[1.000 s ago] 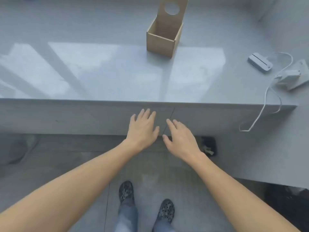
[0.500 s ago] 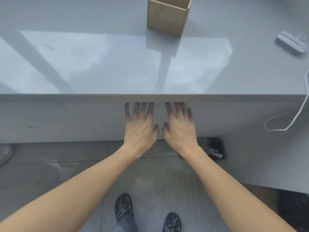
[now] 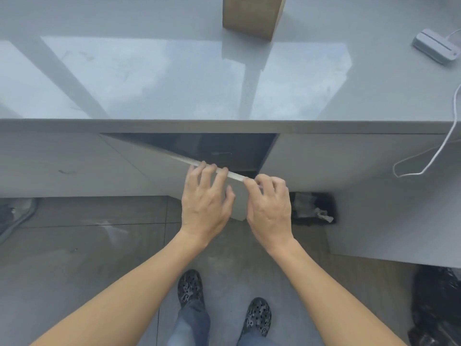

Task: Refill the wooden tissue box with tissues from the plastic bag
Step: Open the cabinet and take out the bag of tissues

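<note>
The wooden tissue box (image 3: 252,17) stands on the grey counter (image 3: 174,78) at the top, its upper part cut off by the frame. Below the counter edge a grey cabinet door (image 3: 159,168) is swung partly out, showing a dark interior (image 3: 224,148). My left hand (image 3: 205,199) has its fingers curled over the door's top edge. My right hand (image 3: 270,207) grips the same edge at its free corner. No plastic bag of tissues is in view.
A white device (image 3: 435,46) with a white cable (image 3: 439,148) lies at the counter's right end. A dark bin (image 3: 311,208) sits on the floor by the cabinet, a black bag (image 3: 436,305) at bottom right. My shoes (image 3: 189,287) stand on grey tiles.
Both hands went from flat against the shut cabinet door to curled over its top edge, and the door has swung out toward me. The view tilted further down.
</note>
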